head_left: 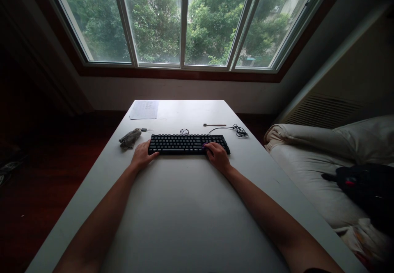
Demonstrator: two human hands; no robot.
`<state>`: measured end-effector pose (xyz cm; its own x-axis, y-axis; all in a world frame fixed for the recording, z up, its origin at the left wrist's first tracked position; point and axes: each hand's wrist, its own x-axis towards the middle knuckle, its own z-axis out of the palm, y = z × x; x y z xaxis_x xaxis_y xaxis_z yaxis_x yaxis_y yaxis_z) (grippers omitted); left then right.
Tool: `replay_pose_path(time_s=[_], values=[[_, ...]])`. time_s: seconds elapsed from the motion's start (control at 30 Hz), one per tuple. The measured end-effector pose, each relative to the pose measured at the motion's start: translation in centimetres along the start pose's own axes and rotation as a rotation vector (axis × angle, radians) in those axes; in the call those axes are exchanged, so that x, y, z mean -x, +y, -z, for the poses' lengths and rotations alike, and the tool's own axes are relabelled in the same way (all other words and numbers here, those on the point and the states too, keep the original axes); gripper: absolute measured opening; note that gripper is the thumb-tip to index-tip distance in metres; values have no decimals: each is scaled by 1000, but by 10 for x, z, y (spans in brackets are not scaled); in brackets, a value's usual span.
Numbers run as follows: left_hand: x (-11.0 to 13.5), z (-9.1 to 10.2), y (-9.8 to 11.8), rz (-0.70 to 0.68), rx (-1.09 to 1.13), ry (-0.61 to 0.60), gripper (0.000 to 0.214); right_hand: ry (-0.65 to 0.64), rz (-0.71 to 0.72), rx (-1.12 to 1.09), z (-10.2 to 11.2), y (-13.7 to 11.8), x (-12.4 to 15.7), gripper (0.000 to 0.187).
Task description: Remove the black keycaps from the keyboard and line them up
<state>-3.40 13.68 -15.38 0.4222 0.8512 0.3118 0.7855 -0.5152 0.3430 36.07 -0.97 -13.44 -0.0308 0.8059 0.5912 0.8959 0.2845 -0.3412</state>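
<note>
A black keyboard [177, 143] lies flat across the white table. My left hand [142, 156] grips its left end, the thumb along the front edge and the fingers by the side. Over the keyboard's right part, my right hand [218, 156] is closed, fingers pinched together against the keys. A small purple spot shows at those fingertips; what it is I cannot make out. Left of my left hand lies a crumpled grey cloth [130, 138]. Just behind it is a small dark piece with thin wire prongs [144, 129]. The keyboard's black cable [240, 131] is coiled at the back right.
Behind the keyboard lie a thin brush [214, 125] and a small wire loop [184, 131]. A sheet of paper [144, 110] rests at the far left of the white table [184, 207]. To the right stands a pale couch [308, 174] with a dark bag [366, 186].
</note>
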Motion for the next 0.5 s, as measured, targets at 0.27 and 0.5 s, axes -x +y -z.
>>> replay_pose_path(time_s=[0.27, 0.5], values=[[0, 3, 3, 14, 16, -7, 79, -15, -10, -9, 1, -1, 0, 28], [0, 1, 1, 7, 10, -10, 81, -27, -9, -13, 0, 1, 0, 28]])
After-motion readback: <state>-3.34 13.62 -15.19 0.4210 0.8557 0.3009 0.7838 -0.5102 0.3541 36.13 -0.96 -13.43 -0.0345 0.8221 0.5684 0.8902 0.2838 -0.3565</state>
